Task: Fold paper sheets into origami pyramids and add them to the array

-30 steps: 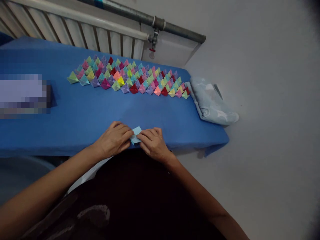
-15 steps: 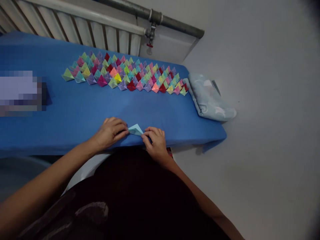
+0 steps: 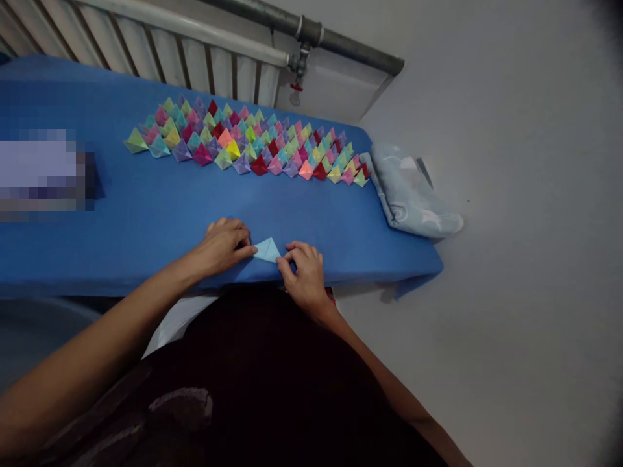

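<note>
Light-blue folded paper [image 3: 267,250], triangular, lies flat on blue table cover [image 3: 146,220] near front edge, directly in front of person. Left hand [image 3: 222,245]: fingers curled together, tips pinching left corner of paper & pressing it down. Right hand [image 3: 304,275]: thumb + forefinger closed on lower right corner of same paper, remaining fingers curled loosely; wrist hangs over table edge. Hands w/ only the paper between them.

Farther back on cover: rows of small folded paper shapes [image 3: 253,143], many colours (green, purple, pink, red, yellow, teal), packed close, running left to right. At right end of rows, pale blue folded cloth [image 3: 413,194] overhangs table end. Left side of cover: blurred-out patch, contents cannot tell. Behind table: white radiator [image 3: 204,61] w/ grey pipe [image 3: 341,45] & valve. Grey floor at right.
</note>
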The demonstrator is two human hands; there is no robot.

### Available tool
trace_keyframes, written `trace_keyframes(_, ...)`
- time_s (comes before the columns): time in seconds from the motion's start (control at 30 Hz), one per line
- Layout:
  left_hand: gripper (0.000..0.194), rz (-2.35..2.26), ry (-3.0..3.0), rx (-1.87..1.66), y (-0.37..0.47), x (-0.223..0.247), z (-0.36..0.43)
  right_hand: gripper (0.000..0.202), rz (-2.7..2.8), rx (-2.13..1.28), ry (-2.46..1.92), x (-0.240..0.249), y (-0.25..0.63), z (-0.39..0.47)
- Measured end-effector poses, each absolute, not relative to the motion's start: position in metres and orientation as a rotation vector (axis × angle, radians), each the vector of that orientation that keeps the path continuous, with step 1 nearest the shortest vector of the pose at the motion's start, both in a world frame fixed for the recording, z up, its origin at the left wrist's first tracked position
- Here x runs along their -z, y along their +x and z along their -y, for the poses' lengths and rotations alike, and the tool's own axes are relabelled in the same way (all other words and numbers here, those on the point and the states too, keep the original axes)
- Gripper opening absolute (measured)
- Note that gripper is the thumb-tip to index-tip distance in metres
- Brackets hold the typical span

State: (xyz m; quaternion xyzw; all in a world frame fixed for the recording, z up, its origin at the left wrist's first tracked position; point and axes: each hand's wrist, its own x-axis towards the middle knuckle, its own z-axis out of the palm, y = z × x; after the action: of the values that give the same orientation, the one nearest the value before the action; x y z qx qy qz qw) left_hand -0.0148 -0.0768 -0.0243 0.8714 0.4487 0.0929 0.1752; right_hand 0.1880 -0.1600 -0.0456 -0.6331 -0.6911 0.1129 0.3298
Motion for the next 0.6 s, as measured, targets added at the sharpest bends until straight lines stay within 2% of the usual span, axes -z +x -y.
trace_keyframes(0.6, 0.019, -1.440, 2.441, -0.144, -0.004, 0.013, 0.083, 0.020, 1.821, -0.366, -1.746, 0.038, 0.187, 0.155)
